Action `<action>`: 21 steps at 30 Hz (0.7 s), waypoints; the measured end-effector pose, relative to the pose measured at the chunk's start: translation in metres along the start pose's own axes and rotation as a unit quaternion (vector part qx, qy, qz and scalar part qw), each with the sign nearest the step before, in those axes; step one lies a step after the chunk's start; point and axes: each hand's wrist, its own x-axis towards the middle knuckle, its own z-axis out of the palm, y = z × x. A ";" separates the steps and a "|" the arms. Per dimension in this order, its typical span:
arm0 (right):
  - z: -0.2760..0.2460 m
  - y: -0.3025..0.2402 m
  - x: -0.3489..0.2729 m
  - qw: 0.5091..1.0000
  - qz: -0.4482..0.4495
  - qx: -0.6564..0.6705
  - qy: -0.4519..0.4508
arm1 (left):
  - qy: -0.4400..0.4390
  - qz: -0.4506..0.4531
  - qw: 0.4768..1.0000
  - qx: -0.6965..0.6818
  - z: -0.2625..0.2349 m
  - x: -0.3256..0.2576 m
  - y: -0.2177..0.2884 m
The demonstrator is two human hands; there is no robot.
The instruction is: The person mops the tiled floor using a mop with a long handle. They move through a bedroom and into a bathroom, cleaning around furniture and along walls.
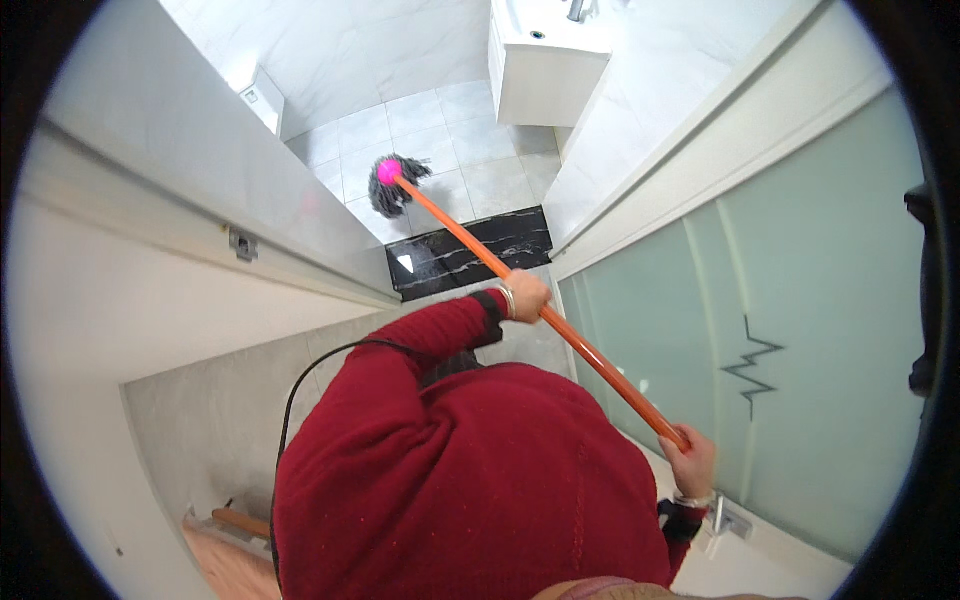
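Observation:
A mop (460,235) with a long orange handle slants from the lower right to the far tiled floor. Its grey string head (388,196), topped by a pink cap (390,172), rests on the tiles beyond the black sill. My left hand (527,296) is wrapped round the middle of the handle. Near the handle's upper end, my right hand (690,462) is closed on it, beside the glass door. Both arms are in dark red sleeves, with a band at each wrist.
A black marble threshold (470,250) crosses the doorway. White door frames stand left and right, with a metal strike plate (243,243) on the left. Beyond are a washbasin cabinet (550,85) and a white fixture (262,98). A frosted green glass door (780,300) with a handle (730,520) is at right.

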 end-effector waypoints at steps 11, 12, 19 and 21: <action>0.218 -0.208 0.312 0.973 -0.183 -0.032 -0.137 | 0.056 -0.268 0.955 0.113 -0.058 0.039 -0.275; 0.234 -0.217 0.325 0.970 -0.182 -0.068 -0.145 | 0.034 -0.294 0.949 0.105 -0.050 0.038 -0.279; 0.150 -0.190 0.278 0.969 -0.106 -0.132 -0.179 | 0.055 -0.302 0.948 -0.081 0.015 0.045 -0.246; 0.110 -0.185 0.237 0.969 -0.100 -0.158 -0.163 | 0.046 -0.330 0.937 -0.102 0.028 0.061 -0.229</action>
